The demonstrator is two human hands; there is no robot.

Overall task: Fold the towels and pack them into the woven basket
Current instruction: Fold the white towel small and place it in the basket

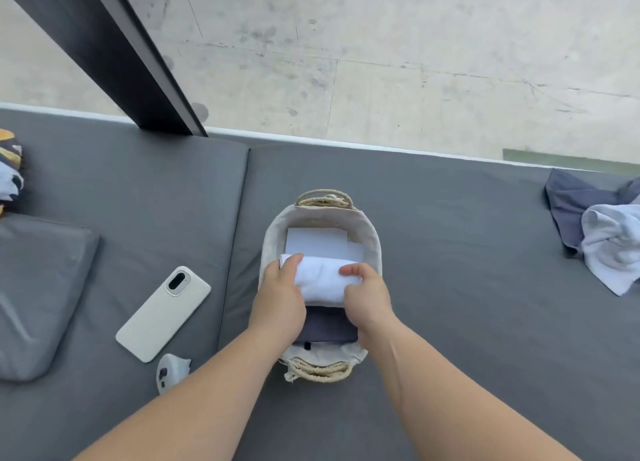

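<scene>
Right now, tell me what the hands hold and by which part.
The folded white towel: the left hand grips its left end, the right hand its right end, in the opening of the woven basket.

Patio: grey cushions [450, 252], concrete floor [381, 44]

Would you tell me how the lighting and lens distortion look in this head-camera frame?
Head view: soft, even daylight with only faint shadows; the white folded towel in the woven basket is washed out; the wide-angle lens bows the far edge of the grey cushion.
</scene>
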